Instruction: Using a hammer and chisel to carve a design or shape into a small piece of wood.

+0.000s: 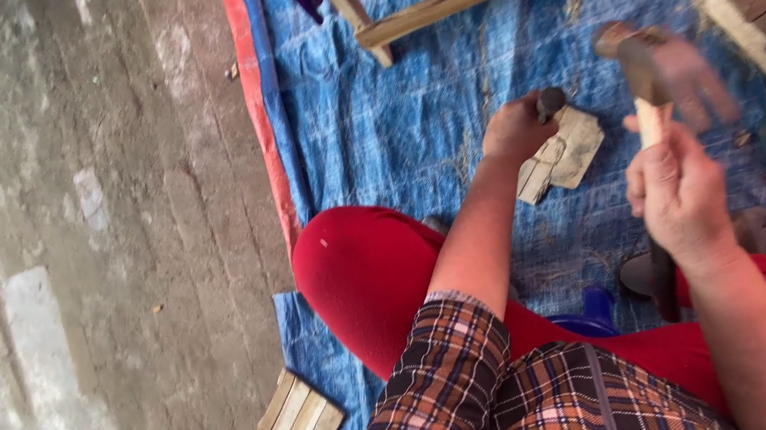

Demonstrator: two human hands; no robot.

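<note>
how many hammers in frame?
1: a hammer, blurred, raised in the right hand above the blue tarp. Left hand holds a wood piece. Others may lie outside view.

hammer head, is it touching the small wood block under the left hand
Apart. The head view shows the blurred hammer head, raised in the right hand, with blue tarp visible between it and the wood block under the left hand.

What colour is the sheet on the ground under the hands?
Blue sheet, with a red-orange edge; seen in the head view.
</note>
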